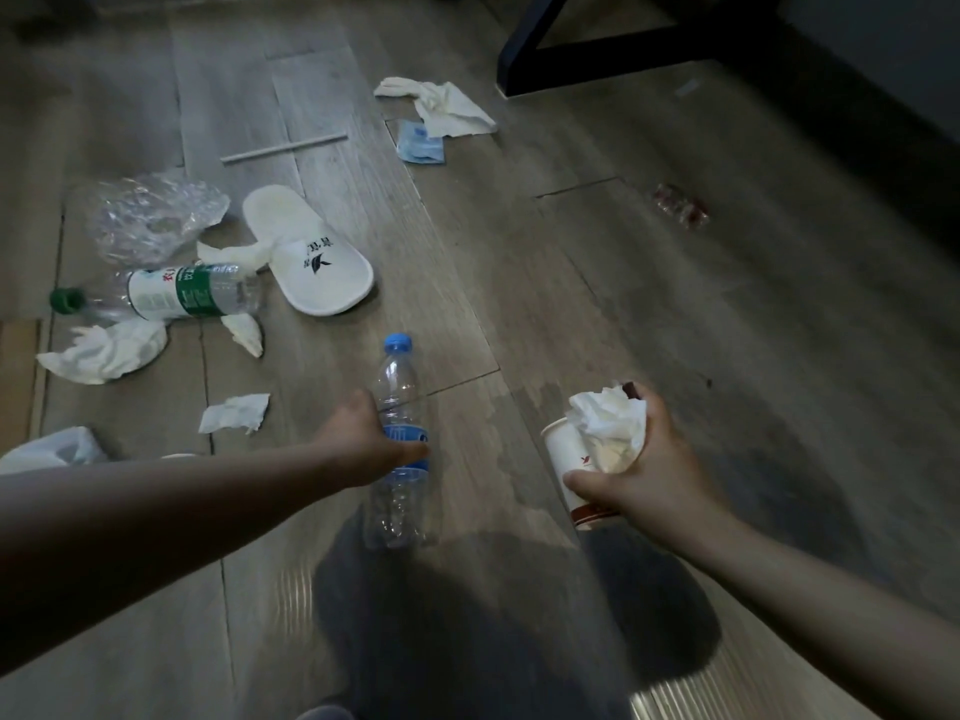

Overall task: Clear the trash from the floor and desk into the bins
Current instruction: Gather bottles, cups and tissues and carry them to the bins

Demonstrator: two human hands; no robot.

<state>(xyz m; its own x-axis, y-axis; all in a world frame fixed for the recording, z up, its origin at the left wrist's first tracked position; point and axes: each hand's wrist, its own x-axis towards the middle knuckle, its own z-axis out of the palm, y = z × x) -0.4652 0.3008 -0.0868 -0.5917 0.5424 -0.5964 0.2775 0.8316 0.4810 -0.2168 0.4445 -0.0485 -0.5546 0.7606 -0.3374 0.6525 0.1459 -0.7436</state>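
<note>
An empty clear bottle with a blue cap (397, 376) lies on the wooden floor, and my left hand (363, 439) grips it around its blue label. My right hand (644, 459) holds a white paper cup (566, 454) together with crumpled tissue (608, 418) stuffed at its mouth. Further left lie a green-capped bottle (182, 293), a clear plastic bag (156, 215), and several crumpled tissues such as one tissue (104, 350) and a smaller scrap (234, 413).
A white slipper (311, 257) lies beside the green-capped bottle. A straw (283, 148), a white napkin (452, 106), a blue packet (421, 142) and a red wrapper (680, 205) lie further off. A dark furniture leg (524, 49) stands at the top. A white bag (52, 449) sits at left.
</note>
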